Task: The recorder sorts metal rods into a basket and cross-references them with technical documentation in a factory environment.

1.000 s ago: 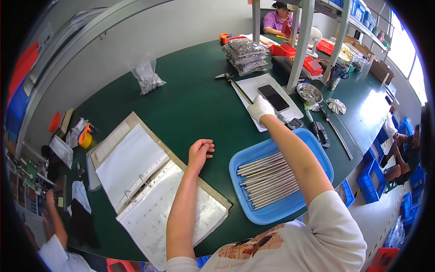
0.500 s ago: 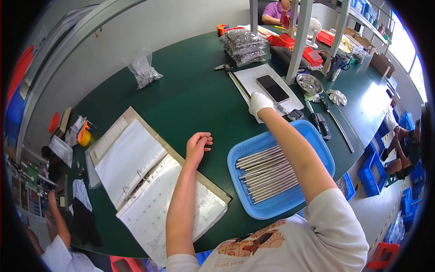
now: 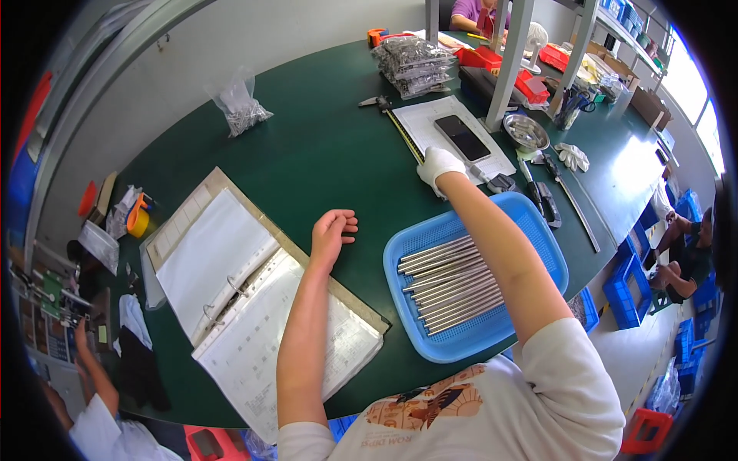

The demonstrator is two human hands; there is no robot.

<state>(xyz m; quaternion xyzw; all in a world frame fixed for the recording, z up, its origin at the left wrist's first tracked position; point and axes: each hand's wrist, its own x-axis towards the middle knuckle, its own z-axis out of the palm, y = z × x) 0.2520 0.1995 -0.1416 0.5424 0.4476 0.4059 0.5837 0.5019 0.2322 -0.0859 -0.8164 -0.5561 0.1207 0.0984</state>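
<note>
Right hand: white-gloved (image 3: 441, 170), reached out past the blue basket to the near end of a long measuring tool; fingers mostly hidden, so could not tell whether they had closed round it.
Measuring tool: slim, yellow-marked scale (image 3: 405, 135), dark jaws at the far end; lay slantwise along the left edge of some white papers (image 3: 419, 115).
Left hand: bare (image 3: 332, 234), fingers loosely curled, partly open, between binder and basket; could not tell whether it rested on the table.
Papers: a dark phone (image 3: 462, 137) lay on top; a grey-and-black tool (image 3: 500, 182) sat just right of the glove.
Basket: blue, perforated (image 3: 538, 238), partly under the right forearm; metal rods (image 3: 450, 288) lay inside, roughly side by side.
Binder: ring type (image 3: 254, 353), spread open, left forearm across its right-hand pages.
Right of papers: steel bowl (image 3: 526, 146), loose white glove (image 3: 572, 157), long caliper (image 3: 570, 200).
Far side: stacked clear bags of small parts (image 3: 413, 65); one smaller bag (image 3: 242, 107) stood apart to the left.
Table: dark green (image 3: 307, 131), curved by the lens.
Others: a person in purple (image 3: 467, 14) at the far end; a white sleeve (image 3: 100, 426) lower left.
</note>
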